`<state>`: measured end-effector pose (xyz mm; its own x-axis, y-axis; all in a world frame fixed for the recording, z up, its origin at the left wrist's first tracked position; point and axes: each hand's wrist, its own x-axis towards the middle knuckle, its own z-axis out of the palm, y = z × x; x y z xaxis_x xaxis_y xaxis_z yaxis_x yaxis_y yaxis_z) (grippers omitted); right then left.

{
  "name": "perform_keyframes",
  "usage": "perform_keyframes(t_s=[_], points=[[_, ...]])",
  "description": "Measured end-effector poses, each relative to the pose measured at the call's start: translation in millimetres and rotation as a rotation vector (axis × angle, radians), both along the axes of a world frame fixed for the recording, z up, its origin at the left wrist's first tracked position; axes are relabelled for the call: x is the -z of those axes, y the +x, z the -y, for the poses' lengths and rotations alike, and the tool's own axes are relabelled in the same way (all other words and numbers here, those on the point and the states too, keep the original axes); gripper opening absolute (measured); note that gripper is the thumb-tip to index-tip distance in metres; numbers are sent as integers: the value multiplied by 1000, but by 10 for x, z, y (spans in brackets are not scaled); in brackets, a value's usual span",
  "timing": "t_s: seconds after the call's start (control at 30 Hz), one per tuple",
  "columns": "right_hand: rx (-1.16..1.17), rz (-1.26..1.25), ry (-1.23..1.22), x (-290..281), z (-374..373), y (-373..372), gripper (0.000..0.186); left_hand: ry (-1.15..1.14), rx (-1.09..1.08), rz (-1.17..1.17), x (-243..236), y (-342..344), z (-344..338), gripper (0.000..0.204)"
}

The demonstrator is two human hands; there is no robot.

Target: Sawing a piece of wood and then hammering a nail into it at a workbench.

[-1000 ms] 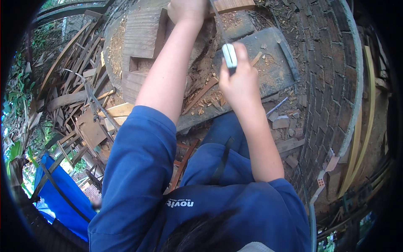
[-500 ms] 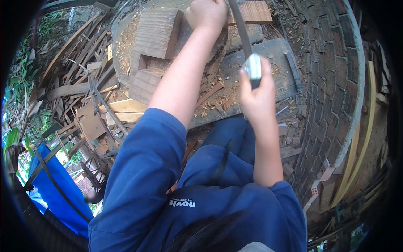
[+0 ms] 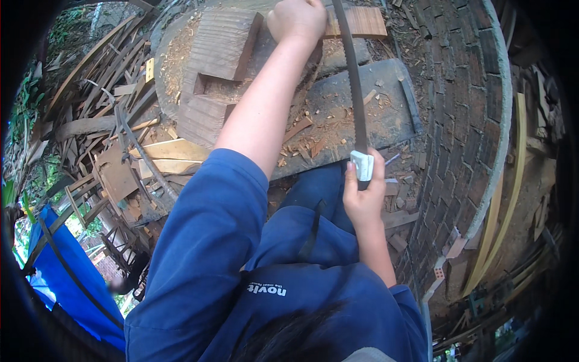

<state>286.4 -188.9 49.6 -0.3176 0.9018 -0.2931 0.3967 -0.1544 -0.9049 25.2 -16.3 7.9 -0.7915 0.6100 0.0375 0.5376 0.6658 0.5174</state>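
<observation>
My right hand (image 3: 366,192) is closed round the pale handle of a hand saw (image 3: 356,90). The saw's long toothed blade runs away from me, across a reddish-brown wooden board (image 3: 365,23), and leaves the top of the picture. At the left end of that board my left hand (image 3: 295,23) is closed, gripping it; its fingertips are partly hidden at the picture's edge. Left of my left forearm lies a thick, notched wooden block (image 3: 220,48) on a broad, round wooden work surface (image 3: 172,90).
A grey slab (image 3: 386,102) strewn with wood chips lies below the board. Scrap wood (image 3: 114,90) is piled at the left, near a blue tarp (image 3: 72,271). A curved brick wall (image 3: 461,108) stands at the right, with long strips (image 3: 515,199) beyond it.
My right hand has drawn the saw back toward me, and more of its blade shows. My left hand stays at the board. The whole view has shifted slightly.
</observation>
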Motion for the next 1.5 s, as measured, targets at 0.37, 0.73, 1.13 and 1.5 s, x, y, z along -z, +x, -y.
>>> perform_keyframes(t_s=[0.37,0.73,1.13,1.5], points=[[-43,31,132,112,209,215,37,-70,-29,49,7,-5,-32,33],[-58,82,122,150,434,346,40,-111,-18,31,-7,3,-55,32],[-131,42,135,51,814,885,45,-60,8,55,-37,33,-21,33],[-79,59,279,-181,111,188,41,-113,-31,64,9,8,-45,35]])
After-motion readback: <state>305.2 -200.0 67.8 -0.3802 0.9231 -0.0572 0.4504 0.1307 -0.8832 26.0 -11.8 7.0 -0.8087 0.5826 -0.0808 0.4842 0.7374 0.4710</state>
